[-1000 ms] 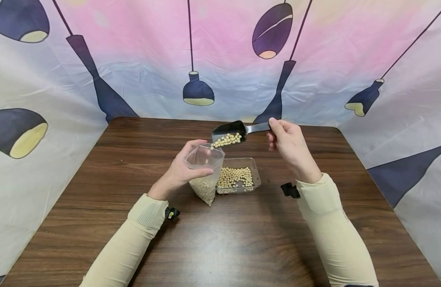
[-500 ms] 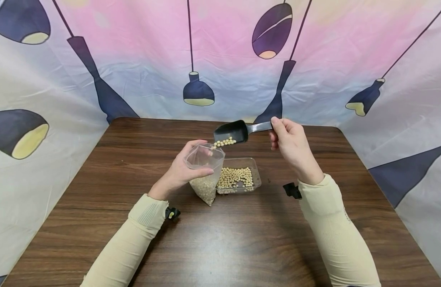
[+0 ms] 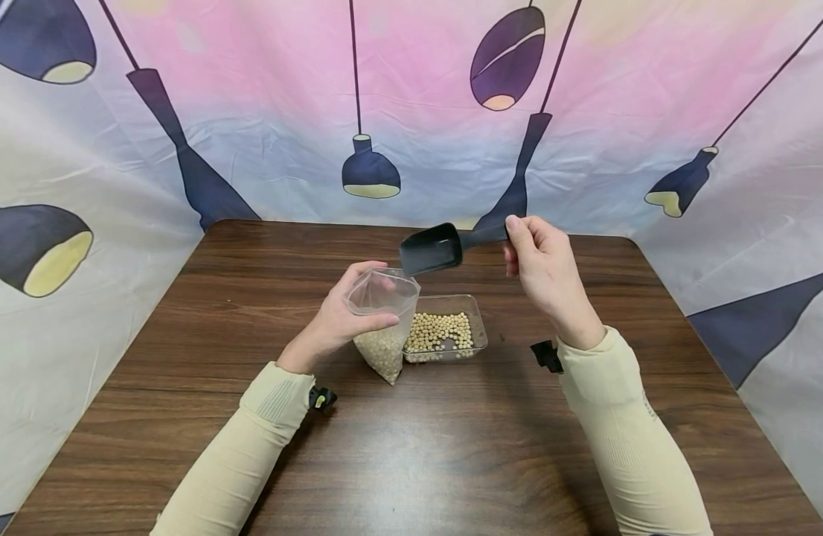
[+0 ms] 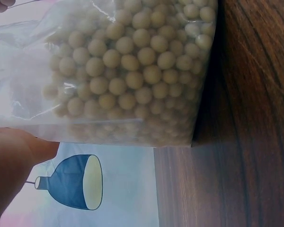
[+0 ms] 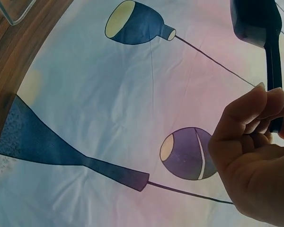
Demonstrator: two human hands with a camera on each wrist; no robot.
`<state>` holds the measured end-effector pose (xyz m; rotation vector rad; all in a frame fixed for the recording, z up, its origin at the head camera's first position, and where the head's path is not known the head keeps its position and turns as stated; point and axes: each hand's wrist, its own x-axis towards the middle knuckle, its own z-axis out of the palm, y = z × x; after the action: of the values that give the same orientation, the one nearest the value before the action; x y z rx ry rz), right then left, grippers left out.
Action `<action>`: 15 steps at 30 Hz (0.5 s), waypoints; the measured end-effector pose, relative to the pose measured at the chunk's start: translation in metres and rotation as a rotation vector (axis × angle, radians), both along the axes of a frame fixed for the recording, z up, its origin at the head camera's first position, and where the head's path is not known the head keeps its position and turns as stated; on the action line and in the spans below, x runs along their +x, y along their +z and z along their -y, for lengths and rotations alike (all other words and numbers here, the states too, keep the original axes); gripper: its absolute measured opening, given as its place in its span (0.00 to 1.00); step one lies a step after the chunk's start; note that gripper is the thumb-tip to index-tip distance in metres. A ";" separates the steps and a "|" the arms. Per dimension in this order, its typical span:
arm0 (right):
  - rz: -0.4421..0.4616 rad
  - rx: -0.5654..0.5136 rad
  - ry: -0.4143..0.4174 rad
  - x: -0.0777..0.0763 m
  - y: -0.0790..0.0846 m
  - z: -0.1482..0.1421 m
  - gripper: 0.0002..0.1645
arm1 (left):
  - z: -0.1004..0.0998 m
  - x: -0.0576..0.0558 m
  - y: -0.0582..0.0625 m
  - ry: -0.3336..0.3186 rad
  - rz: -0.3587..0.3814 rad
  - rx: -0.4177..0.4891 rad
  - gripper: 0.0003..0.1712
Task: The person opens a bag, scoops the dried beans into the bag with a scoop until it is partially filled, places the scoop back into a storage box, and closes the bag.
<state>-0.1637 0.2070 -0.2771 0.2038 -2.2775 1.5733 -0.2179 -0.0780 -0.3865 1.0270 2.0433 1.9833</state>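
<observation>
A clear plastic bag stands on the table, its lower part filled with round, pale yellow beans that look like soybeans. My left hand grips the bag near its top, thumb on the near side and fingers behind, holding the mouth wide. Above the mouth's right edge a black scoop tilts down to the left, with no beans visible in it. My right hand pinches the scoop's handle end; the right wrist view shows curled fingers around it. Behind the bag's right side, a clear plastic box holds more beans.
The dark wooden table extends to all sides of the bag and box. At its back edge hangs a cloth backdrop printed with lamps. The bag partly hides the box's left end.
The last beans have slid out of the scoop into the bag. The right hand has shifted slightly to the right and tipped the scoop further. The left hand and bag have stayed still.
</observation>
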 end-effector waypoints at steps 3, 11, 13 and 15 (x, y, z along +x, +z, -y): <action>-0.025 0.026 -0.001 0.002 0.001 0.001 0.25 | 0.000 0.000 0.000 0.001 0.007 -0.006 0.43; -0.095 0.088 -0.072 0.007 0.001 -0.004 0.26 | 0.000 0.000 -0.001 0.001 0.018 -0.004 0.43; -0.091 0.101 -0.106 0.008 -0.001 -0.009 0.25 | 0.000 0.000 -0.001 0.001 0.015 -0.002 0.43; -0.075 0.129 -0.143 0.008 -0.004 -0.016 0.25 | 0.000 0.001 0.000 0.002 0.010 0.002 0.43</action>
<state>-0.1557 0.2226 -0.2810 0.1271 -2.2823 1.3281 -0.2173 -0.0781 -0.3870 1.0138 2.0389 1.9874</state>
